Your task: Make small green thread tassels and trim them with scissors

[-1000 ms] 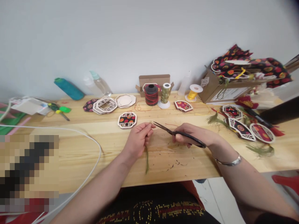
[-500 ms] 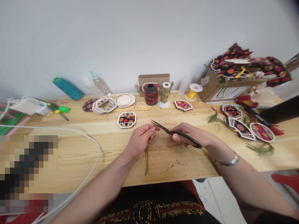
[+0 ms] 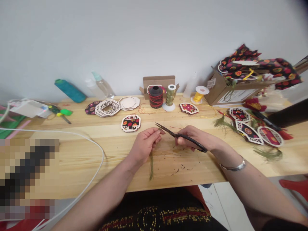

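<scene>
One bare left hand (image 3: 146, 143) is pinching a thin olive-green thread bundle (image 3: 151, 166), which is hanging over the pale wooden table (image 3: 115, 147). Right hand (image 3: 196, 136) is gripping black-handled metal scissors (image 3: 175, 135), their blades (image 3: 165, 129) pointing past the left fingertips (image 3: 162, 132), contact unclear.

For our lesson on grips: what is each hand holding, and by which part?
The right hand holds scissors by their black handles. The left hand pinches a green thread bundle by its upper part; the strands hang below.
</scene>
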`<action>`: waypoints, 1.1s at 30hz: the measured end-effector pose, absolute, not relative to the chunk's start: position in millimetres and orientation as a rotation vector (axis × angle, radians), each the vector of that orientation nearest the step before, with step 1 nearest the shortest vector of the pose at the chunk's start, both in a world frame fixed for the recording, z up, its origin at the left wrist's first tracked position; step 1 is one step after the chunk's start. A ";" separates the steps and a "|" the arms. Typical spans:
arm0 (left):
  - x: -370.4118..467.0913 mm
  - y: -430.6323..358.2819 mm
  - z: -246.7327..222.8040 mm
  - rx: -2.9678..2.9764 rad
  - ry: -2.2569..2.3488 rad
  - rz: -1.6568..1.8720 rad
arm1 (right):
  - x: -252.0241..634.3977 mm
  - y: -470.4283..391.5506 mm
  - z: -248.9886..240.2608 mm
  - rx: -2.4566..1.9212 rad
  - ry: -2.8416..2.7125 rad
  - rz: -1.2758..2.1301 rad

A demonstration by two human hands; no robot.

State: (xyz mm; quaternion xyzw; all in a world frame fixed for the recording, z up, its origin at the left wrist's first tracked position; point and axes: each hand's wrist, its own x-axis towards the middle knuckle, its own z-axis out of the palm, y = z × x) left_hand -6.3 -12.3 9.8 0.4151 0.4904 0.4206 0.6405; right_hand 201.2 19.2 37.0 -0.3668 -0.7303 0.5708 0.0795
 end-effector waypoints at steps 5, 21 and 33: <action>-7.2 -13.2 9.8 0.940 1.113 0.957 | 199.4 19.0 39.3 -1.116 -2.163 1.713; -6.5 -13.2 11.5 0.902 1.117 0.998 | 198.0 19.6 40.0 -1.137 -2.124 1.725; -11.4 -6.4 8.7 0.641 1.120 1.221 | 201.2 19.2 44.2 -0.885 -2.514 1.768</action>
